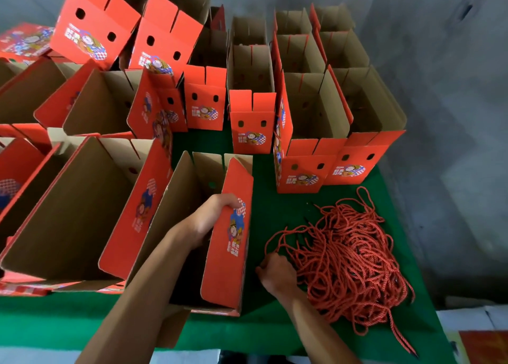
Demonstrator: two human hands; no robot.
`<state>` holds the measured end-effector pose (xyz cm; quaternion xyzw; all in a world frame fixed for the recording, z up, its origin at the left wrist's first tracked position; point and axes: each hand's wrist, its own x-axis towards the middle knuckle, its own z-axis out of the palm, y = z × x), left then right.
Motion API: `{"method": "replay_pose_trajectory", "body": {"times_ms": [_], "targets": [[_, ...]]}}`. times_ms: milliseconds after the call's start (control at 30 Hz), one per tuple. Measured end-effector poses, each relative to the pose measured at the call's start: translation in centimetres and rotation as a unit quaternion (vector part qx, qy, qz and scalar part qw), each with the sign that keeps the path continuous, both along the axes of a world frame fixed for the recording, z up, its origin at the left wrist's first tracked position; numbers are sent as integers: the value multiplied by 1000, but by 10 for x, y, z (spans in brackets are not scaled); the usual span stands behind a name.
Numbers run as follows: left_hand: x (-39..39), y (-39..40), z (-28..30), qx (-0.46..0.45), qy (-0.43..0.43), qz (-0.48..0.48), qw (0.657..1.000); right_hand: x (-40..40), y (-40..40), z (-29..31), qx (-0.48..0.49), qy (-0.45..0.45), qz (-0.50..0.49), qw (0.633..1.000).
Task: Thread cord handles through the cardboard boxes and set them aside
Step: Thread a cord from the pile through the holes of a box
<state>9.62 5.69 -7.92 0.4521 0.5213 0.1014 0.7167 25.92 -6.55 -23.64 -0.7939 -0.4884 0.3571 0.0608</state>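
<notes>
An open red cardboard box [229,270] stands upright on the green table, near the front edge. My left hand [213,215] reaches into it from above, fingers curled over the top edge of its right wall. To the right lies a tangled pile of red cords [349,259]. At the pile's left edge my right hand [276,271] pinches a red cord [275,241] that loops up and away from it.
Several open red boxes [251,122] with two handle holes stand in rows at the back and left of the green table [275,207]. A large box [79,212] leans at the left. Grey floor lies beyond the table's right edge.
</notes>
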Motion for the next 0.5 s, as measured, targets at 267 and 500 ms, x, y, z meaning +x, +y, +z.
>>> {"method": "replay_pose_trajectory", "body": {"times_ms": [267, 500], "targets": [[-14, 14, -13, -23, -44, 25, 998, 15, 17, 54, 209, 258, -120, 936], [-27, 24, -11, -17, -92, 48, 994, 12, 45, 85, 276, 371, -147, 874]]}}
